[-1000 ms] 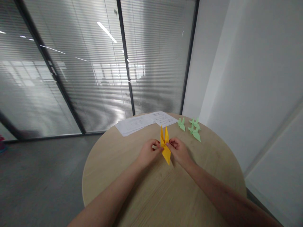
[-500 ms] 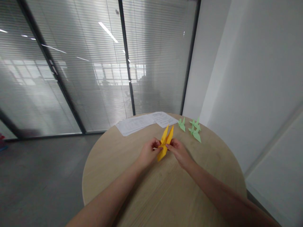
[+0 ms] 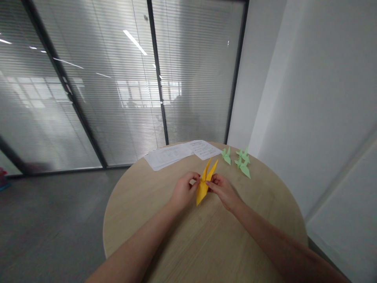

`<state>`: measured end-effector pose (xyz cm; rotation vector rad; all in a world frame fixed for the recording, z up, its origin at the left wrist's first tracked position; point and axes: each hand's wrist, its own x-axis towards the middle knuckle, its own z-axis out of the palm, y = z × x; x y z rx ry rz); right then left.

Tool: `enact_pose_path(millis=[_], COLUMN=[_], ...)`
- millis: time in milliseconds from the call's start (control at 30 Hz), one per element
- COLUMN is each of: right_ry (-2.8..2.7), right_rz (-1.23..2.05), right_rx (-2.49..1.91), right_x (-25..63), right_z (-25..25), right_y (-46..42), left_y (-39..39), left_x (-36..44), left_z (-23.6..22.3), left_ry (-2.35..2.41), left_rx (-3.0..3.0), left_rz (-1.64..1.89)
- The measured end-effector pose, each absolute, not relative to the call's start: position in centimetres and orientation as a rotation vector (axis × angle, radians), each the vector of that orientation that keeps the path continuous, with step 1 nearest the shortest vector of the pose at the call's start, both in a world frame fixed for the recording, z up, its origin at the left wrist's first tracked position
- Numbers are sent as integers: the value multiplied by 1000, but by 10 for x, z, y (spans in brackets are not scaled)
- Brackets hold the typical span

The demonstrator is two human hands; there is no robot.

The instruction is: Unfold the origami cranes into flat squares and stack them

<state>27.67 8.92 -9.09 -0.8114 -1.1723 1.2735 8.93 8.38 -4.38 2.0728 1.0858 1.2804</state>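
Yellow paper (image 3: 202,192) has swung its lower tip left, pinched by left hand (image 3: 184,190) and right hand (image 3: 223,190) short of the table (image 3: 188,243)'s far edge, two points folded, seemingly not yet spread like the green birds (image 3: 244,169), far-right edge.

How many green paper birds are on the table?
3: one bird beside the papers, then a back bird and a front bird to its right, overlapping in view.

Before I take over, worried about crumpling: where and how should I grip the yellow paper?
Probably pinch the yellow paper lightly by its lower tip, from the near side: it tapers to one point, free of left hand and right hand; the top splits in two.
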Motion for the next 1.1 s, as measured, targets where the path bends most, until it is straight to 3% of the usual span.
enact_pose_path(millis=[933, 1100], right_ry=[-1282, -1291], right_rz=[1310, 1288], right_rx=[-817, -820], right_x=[274, 274], right_z=[-85, -85], right_y=[81, 81], left_y=[80, 81], left_x=[92, 90], left_z=[-49, -42], left_ry=[1331, 1325], left_rx=[2308, 2110], left_rz=[1153, 1217])
